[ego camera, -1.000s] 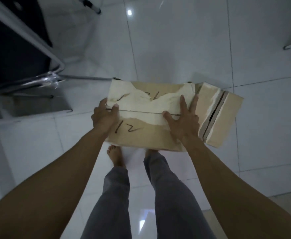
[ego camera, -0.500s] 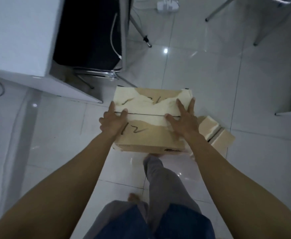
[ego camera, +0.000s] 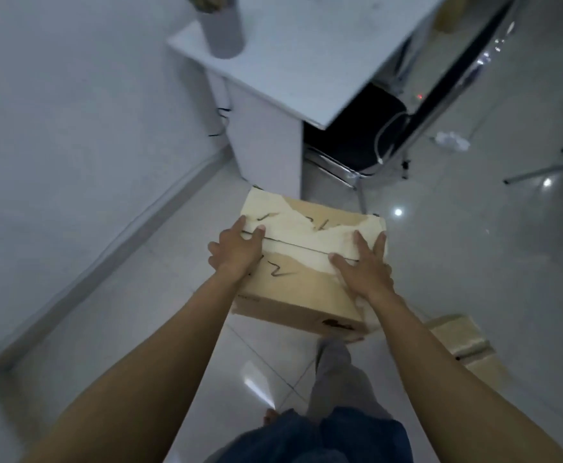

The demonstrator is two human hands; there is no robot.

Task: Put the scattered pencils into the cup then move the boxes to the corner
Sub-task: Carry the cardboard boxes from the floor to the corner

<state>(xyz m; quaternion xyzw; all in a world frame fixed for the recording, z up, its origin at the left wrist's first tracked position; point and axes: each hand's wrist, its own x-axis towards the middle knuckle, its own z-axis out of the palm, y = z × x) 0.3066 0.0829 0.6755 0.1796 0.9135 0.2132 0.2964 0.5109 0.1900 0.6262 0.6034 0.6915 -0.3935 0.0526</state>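
Since the earlier frame, the wall (ego camera: 73, 128) and its skirting have come into view on the left, and the surface (ego camera: 307, 55) now lies ahead rather than off to the side. It is judged that the box (ego camera: 307, 262) is being carried toward the corner between wall and surface, so the second part of the task is under way. The box is held clear of the floor (ego camera: 473, 262), over the legs. It is pressed between both hands: the left hand (ego camera: 236, 253) is laid on its left top edge, the right hand (ego camera: 365, 270) is spread flat on its right top; each grip is on the box. A second box (ego camera: 467, 349) is left on the floor at the right, partly hidden by the right forearm. The cup (ego camera: 223, 31) stands on the surface, cut off at the top; its contents are blurred and cannot be confirmed as pencils.
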